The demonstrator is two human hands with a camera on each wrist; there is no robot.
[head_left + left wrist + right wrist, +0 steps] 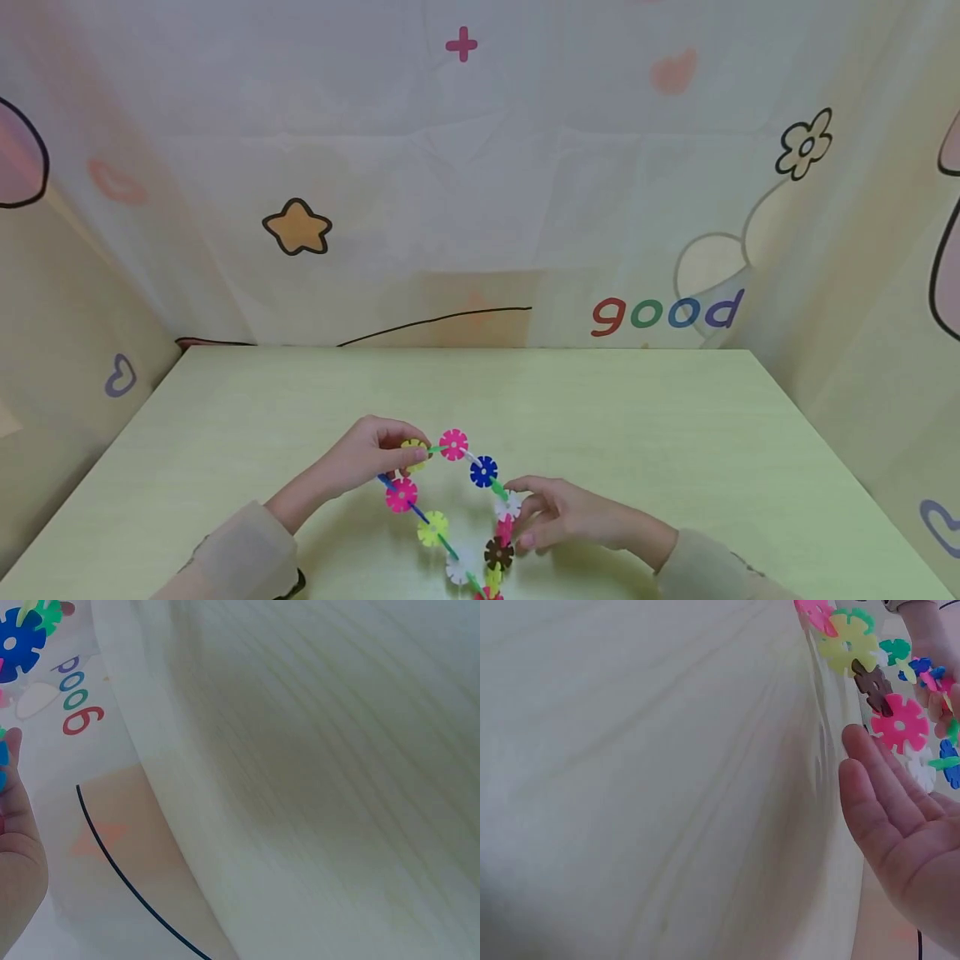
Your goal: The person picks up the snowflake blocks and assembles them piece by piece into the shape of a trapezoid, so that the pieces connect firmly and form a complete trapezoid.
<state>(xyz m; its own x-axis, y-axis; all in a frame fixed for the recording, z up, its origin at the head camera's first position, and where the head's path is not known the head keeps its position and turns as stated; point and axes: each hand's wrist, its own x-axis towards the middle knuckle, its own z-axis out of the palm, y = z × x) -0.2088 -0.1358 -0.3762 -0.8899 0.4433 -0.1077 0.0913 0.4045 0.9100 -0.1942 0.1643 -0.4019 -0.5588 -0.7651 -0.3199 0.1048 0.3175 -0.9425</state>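
Note:
A loop of interlocked plastic snowflake discs, in pink, yellow, blue, white, green and brown, hangs between the two hands in the head view. My left hand (372, 454) pinches a yellow disc (414, 455) at the loop's upper left. Just right of it come a pink disc (453, 445) and a dark blue disc (483, 472). My right hand (566, 512) is at the loop's right side, fingers spread loosely around a white disc (508, 505), above a brown disc (499, 552). The right wrist view shows the right fingers (866, 787) fairly straight beside a pink disc (900, 724). The loop's bottom runs out of the head view.
Under the hands lies a pale wooden table (637, 400). A printed cloth (375, 167) with a star and the word "good" hangs behind it, and more cloth stands at both sides.

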